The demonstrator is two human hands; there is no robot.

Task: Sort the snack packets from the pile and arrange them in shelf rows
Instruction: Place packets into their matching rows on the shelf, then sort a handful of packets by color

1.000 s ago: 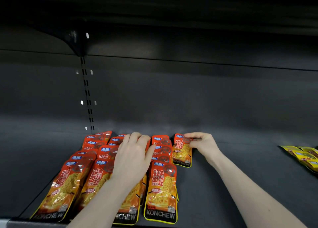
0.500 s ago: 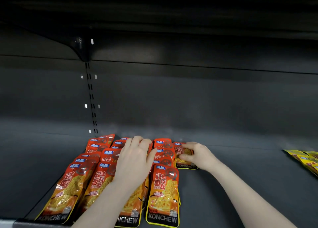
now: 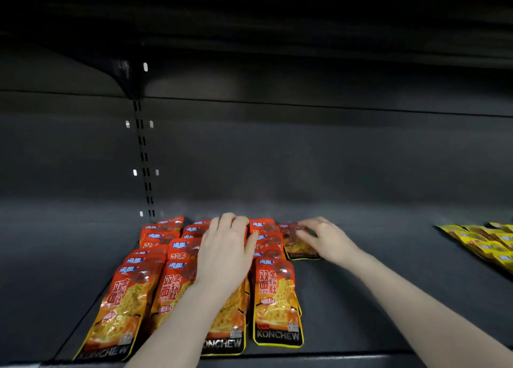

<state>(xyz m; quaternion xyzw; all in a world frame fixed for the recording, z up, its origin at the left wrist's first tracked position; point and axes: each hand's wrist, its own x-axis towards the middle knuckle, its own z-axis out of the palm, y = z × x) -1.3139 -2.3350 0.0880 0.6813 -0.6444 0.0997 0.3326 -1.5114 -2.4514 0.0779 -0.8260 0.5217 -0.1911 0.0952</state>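
Orange snack packets (image 3: 277,303) lie in overlapping rows from shelf (image 3: 361,298) front edge toward the back. Left hand (image 3: 224,256) rests flat on them, fingers extended. Right hand (image 3: 327,240) pinches lone packet (image 3: 298,245) just right of the rows. Yellow packets (image 3: 488,242) at shelf right edge.

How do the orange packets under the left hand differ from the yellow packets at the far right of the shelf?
The orange packets are orange-red with a black KONCHEW band; the yellow packets are yellow, their print too small to read. The orange packets lie in overlapping rows, with the left hand flat on them and the right hand at the newest one; no hand touches the yellow packets, which the frame edge cuts off. Both groups lie flat on the same dark shelf.
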